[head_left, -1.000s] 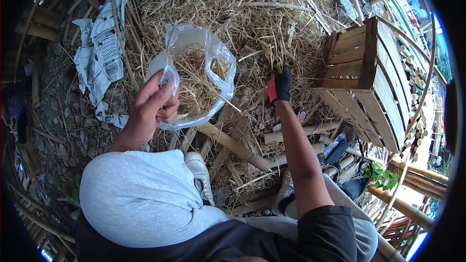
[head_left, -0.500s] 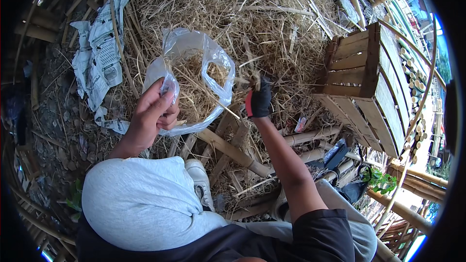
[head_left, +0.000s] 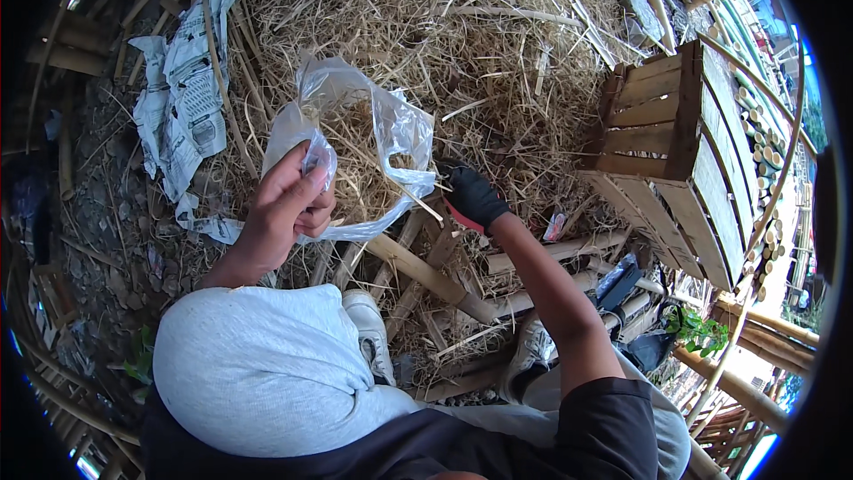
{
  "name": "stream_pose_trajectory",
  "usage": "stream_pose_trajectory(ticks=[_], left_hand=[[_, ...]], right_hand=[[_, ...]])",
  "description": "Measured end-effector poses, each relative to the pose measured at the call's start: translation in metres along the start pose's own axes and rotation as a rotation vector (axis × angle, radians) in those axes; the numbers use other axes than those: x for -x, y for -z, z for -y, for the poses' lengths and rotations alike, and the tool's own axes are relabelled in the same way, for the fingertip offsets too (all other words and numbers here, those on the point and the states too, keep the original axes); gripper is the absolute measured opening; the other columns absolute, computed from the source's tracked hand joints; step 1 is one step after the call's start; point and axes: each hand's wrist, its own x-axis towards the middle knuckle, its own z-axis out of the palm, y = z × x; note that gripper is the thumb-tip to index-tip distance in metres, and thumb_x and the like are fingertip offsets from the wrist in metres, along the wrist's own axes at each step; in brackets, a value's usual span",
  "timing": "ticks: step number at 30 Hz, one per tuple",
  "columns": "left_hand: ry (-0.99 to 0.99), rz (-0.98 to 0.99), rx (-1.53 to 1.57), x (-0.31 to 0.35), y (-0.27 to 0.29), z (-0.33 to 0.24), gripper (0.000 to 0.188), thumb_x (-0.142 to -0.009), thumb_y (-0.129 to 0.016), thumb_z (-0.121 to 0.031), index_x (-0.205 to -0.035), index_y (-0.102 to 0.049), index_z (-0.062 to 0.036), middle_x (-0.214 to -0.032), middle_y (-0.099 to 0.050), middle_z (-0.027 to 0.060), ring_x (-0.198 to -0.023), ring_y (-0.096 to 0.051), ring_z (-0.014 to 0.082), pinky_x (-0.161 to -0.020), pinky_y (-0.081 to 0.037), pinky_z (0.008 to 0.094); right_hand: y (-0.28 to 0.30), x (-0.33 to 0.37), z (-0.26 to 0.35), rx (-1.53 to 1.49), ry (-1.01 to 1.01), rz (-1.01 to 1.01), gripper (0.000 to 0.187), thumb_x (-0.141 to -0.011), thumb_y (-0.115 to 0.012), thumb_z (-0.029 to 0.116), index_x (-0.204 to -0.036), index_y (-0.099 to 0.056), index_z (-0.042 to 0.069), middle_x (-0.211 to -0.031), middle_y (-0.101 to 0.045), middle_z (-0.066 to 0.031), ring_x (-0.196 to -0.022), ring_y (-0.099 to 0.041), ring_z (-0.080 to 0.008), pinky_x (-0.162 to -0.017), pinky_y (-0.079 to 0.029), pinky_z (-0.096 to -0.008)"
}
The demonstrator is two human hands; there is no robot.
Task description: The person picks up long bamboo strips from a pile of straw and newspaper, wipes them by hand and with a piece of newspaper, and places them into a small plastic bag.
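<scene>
My left hand (head_left: 289, 198) is bare and closed, pinching the bunched left rim of a clear plastic bag (head_left: 404, 129). Pale dry straw (head_left: 351, 147) fills the bag's wide mouth. A black and red glove covers my right hand (head_left: 475, 199), which is at the bag's right edge. Its fingers are closed around the plastic there, partly hidden by the glove. A thin pale stick (head_left: 425, 207) pokes out over the bag's near right rim.
Loose straw (head_left: 506, 62) spreads over the ground beyond the bag. To the right stands a slatted wooden crate (head_left: 653, 142), with stacked bamboo poles (head_left: 764, 169) behind it. Crumpled printed paper (head_left: 191, 98) lies at left. Bamboo pieces (head_left: 426, 276) lie before my shoes (head_left: 369, 333).
My right hand has come down and toward the bag, from the straw beside it to the bag's right edge. That edge is now drawn out toward the glove. My left hand keeps its hold.
</scene>
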Motion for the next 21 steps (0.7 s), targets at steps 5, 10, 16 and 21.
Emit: stream_pose_trajectory(ticks=[5, 10, 16, 21], left_hand=[[-0.018, -0.009, 0.023, 0.003, 0.001, -0.005, 0.023, -0.110, -0.050, -0.026, -0.127, -0.046, -0.0108, -0.075, -0.033, -0.0032, -0.055, -0.031, 0.0056, -0.050, -0.024, 0.0248], [-0.064, -0.016, 0.042, -0.001, 0.001, -0.011, 0.024, -0.110, -0.051, -0.025, -0.128, -0.046, -0.0103, -0.076, -0.033, -0.0036, -0.055, -0.030, 0.0051, -0.050, -0.024, 0.0243], [-0.142, -0.112, 0.036, 0.005, 0.004, -0.022, 0.028, -0.111, -0.049, -0.025, -0.133, -0.047, -0.0086, -0.075, -0.032, -0.0047, -0.056, -0.031, 0.0044, -0.050, -0.023, 0.0228], [-0.186, -0.147, 0.060, 0.012, 0.011, -0.031, 0.027, -0.111, -0.049, -0.026, -0.131, -0.048, -0.0081, -0.075, -0.032, -0.0042, -0.055, -0.030, 0.0044, -0.050, -0.023, 0.0231]], right_hand=[[-0.006, -0.024, 0.040, -0.003, -0.247, 0.190, 0.050, -0.085, -0.077, 0.046, -0.118, -0.073, 0.009, -0.130, -0.069, -0.0175, -0.115, -0.068, -0.0380, -0.099, -0.055, -0.0481], [-0.015, -0.021, 0.050, -0.075, -0.457, 0.102, 0.039, -0.085, -0.079, 0.039, -0.102, -0.074, 0.004, -0.100, -0.073, -0.0258, -0.095, -0.072, -0.0439, -0.086, -0.057, -0.0512], [0.078, -0.010, -0.001, -0.256, -0.792, -0.166, 0.031, -0.094, -0.075, 0.030, -0.107, -0.073, 0.003, -0.093, -0.075, -0.0176, -0.087, -0.074, -0.0335, -0.078, -0.057, -0.0445], [0.177, -0.015, 0.025, -0.942, -0.760, -0.639, 0.027, -0.102, -0.069, 0.027, -0.114, -0.070, 0.003, -0.090, -0.072, -0.0052, -0.082, -0.070, -0.0166, -0.072, -0.057, -0.0279]])
